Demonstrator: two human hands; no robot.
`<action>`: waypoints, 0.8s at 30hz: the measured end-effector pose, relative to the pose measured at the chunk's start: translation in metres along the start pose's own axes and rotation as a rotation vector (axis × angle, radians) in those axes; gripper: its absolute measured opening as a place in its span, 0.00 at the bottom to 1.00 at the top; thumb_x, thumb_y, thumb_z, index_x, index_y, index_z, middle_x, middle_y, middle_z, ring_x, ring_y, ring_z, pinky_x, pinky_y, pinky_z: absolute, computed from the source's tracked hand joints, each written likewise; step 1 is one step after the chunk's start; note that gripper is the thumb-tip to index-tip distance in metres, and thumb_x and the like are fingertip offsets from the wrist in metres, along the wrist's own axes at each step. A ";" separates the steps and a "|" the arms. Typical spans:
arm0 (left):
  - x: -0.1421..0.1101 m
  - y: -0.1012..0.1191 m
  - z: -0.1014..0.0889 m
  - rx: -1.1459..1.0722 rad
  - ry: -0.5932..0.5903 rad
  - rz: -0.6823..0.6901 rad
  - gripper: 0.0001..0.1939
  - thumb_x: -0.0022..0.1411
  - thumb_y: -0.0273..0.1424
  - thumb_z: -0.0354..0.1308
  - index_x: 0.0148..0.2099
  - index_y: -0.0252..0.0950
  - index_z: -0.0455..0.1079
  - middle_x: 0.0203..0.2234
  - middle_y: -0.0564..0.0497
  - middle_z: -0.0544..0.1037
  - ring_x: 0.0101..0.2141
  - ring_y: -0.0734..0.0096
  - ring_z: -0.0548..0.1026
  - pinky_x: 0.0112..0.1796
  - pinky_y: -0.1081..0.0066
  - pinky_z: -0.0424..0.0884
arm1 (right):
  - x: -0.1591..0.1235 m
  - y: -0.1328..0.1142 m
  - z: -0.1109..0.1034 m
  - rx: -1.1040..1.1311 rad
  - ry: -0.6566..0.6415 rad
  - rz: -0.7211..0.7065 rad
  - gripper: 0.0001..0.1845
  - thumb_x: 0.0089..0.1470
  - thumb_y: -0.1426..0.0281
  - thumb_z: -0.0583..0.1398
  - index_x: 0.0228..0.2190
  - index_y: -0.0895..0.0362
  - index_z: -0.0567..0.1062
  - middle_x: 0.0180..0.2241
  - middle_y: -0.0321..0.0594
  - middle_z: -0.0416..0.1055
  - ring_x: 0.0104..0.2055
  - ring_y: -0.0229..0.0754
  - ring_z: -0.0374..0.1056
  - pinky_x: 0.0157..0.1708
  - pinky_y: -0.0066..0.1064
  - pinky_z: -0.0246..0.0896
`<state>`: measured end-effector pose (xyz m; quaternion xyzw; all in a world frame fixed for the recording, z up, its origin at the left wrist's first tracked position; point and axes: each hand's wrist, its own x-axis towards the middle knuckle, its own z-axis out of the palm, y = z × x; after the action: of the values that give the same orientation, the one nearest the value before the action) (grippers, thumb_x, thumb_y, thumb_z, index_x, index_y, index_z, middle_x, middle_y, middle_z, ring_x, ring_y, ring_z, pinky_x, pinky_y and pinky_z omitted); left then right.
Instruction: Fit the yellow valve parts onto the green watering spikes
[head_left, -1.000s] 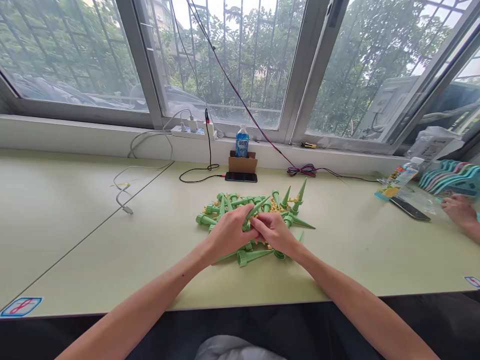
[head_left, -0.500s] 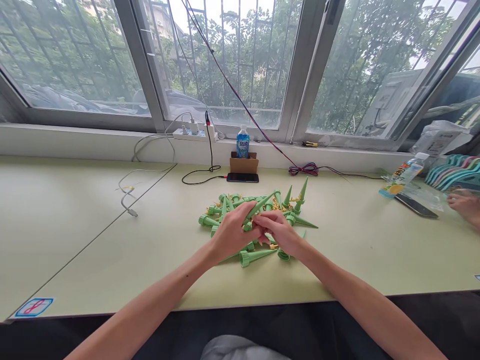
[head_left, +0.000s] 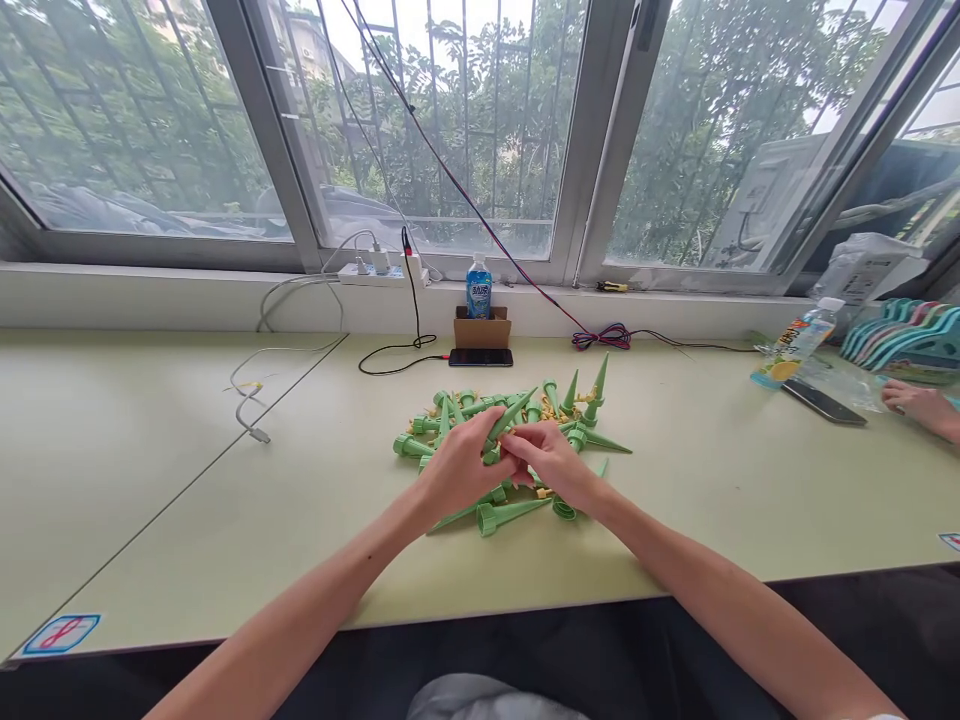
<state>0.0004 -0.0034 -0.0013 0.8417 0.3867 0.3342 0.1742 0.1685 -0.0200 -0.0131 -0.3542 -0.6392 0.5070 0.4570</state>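
My left hand (head_left: 466, 462) is closed around a green plastic cone spike (head_left: 511, 412), its tip pointing up and to the right. Against its lower end my right hand (head_left: 551, 458) is pinched, fingers pressed together; what sits between them is hidden, though a bit of yellow shows nearby. Both hands meet over a pile of similar green spikes (head_left: 510, 515) with ribbed collars, mixed with small yellow pieces (head_left: 544, 493). A few spikes stand upright at the pile's right, such as one tall spike (head_left: 601, 385).
Behind the pile lie a phone (head_left: 480, 357) on a cable and a cardboard box (head_left: 482, 328) by a blue bottle (head_left: 478, 288). To the right are a tilted drink bottle (head_left: 799, 345), another phone (head_left: 823, 403), teal hangers (head_left: 900, 340) and another person's hand (head_left: 919, 402).
The view has shifted slightly. My two hands keep nearly the same pose on the spike. At the far right, the other person's hand has moved and now touches something teal.
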 end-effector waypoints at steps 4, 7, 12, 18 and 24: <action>0.000 -0.001 0.000 0.002 -0.016 -0.012 0.22 0.56 0.28 0.57 0.54 0.38 0.67 0.38 0.50 0.78 0.30 0.69 0.73 0.30 0.71 0.66 | 0.000 0.003 0.000 -0.051 0.001 -0.006 0.24 0.61 0.55 0.58 0.19 0.57 0.69 0.16 0.33 0.66 0.17 0.32 0.59 0.16 0.25 0.51; 0.000 0.000 -0.001 0.002 -0.056 -0.036 0.21 0.56 0.29 0.57 0.53 0.37 0.66 0.34 0.51 0.78 0.27 0.71 0.71 0.29 0.71 0.65 | 0.000 0.003 0.000 -0.096 -0.003 -0.010 0.25 0.61 0.55 0.58 0.19 0.57 0.69 0.16 0.34 0.67 0.16 0.32 0.58 0.16 0.25 0.50; -0.001 0.000 -0.002 -0.032 -0.099 -0.053 0.18 0.57 0.29 0.56 0.51 0.37 0.66 0.28 0.55 0.76 0.23 0.73 0.67 0.27 0.72 0.64 | -0.002 -0.001 0.000 -0.141 -0.004 -0.011 0.25 0.61 0.57 0.58 0.18 0.57 0.70 0.15 0.34 0.66 0.16 0.32 0.57 0.15 0.25 0.49; 0.000 -0.001 -0.002 -0.043 -0.077 -0.033 0.20 0.56 0.28 0.56 0.53 0.37 0.67 0.29 0.54 0.77 0.24 0.72 0.71 0.30 0.70 0.68 | -0.002 0.001 -0.001 -0.140 0.003 -0.004 0.26 0.61 0.54 0.58 0.19 0.58 0.70 0.16 0.36 0.68 0.17 0.33 0.59 0.16 0.25 0.51; 0.000 0.000 0.000 -0.022 -0.047 -0.025 0.17 0.57 0.30 0.57 0.50 0.38 0.68 0.28 0.55 0.77 0.24 0.71 0.70 0.29 0.70 0.67 | 0.002 0.004 -0.001 -0.045 -0.014 0.005 0.28 0.60 0.50 0.59 0.20 0.58 0.71 0.17 0.35 0.67 0.17 0.32 0.60 0.17 0.25 0.53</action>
<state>0.0005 -0.0036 -0.0008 0.8424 0.3893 0.3163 0.1969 0.1691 -0.0171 -0.0170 -0.3626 -0.6528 0.4962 0.4430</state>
